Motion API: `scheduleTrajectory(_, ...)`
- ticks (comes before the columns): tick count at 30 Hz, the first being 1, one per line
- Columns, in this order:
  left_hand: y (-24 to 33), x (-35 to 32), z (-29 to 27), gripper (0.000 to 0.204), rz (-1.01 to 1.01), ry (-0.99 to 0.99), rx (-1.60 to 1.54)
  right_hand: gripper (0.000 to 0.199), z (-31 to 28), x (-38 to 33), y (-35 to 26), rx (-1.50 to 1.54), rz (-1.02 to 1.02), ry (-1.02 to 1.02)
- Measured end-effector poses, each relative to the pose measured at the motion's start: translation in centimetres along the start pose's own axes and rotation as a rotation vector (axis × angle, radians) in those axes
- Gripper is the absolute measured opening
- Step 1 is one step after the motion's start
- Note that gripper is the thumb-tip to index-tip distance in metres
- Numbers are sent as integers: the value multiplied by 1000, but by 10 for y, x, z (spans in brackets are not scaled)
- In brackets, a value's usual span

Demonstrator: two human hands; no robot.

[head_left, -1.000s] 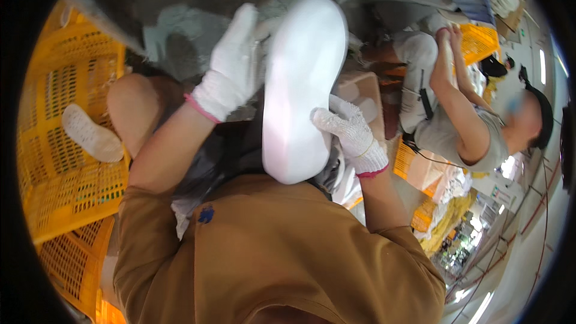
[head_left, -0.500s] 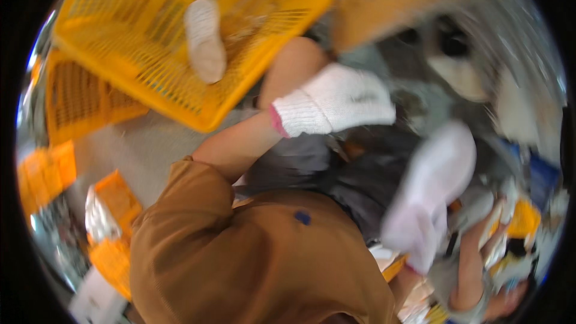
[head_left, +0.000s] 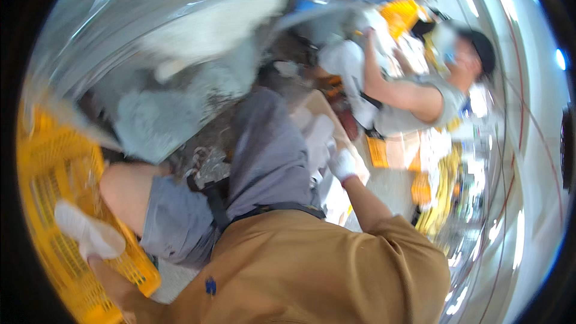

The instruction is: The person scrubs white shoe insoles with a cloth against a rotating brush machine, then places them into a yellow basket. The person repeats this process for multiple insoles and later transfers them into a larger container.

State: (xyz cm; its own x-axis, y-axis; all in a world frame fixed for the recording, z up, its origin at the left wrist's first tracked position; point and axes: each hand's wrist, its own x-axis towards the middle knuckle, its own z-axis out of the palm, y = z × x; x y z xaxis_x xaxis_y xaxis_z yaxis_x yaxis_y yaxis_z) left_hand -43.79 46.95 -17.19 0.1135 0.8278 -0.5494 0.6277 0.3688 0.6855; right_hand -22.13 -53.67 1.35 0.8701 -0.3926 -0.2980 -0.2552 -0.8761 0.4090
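Note:
My left hand [head_left: 96,237], in a white glove, is over the yellow slatted crate [head_left: 129,264] at the left. Motion blur smears its fingers, and I cannot tell whether the pale shape there includes a held piece. On the other side, my right hand [head_left: 344,165], in a white knit glove, reaches down into a cardboard box [head_left: 358,155] beside my leg. Several white pieces [head_left: 318,138], blurred and of unclear kind, lie in this box against the glove. The right fingertips are hidden among them.
A pale machine part [head_left: 162,114] with a worn surface stands ahead, close to my knees. Beyond the box a co-worker [head_left: 414,99] sits at the right, both arms raised. Orange-and-white packages [head_left: 399,150] and yellow material [head_left: 441,198] lie at the far right.
My view has swung to the right, so the crate now appears at the far left. The right hand, earlier raised with a blurred white shape, is now down in the box. My left hand is now over the crate.

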Motion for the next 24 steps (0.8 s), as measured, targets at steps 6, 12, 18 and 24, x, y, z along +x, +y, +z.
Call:
scheduleTrajectory(6,116,-233,0,56,1016,561,550,49,-220,-84,-169,842,-902,445)
scheduleTrajectory(12,112,-526,190,44,-54,-962,-697,61,-309,-155,-192,1223,-894,-280)
scheduleTrajectory(18,184,-603,336,41,-269,-1068,-736,44,-257,-139,-144,1423,-657,139)
scheduleTrajectory(24,239,-556,402,43,18,-1221,-755,39,-303,-83,-214,1405,-784,367)
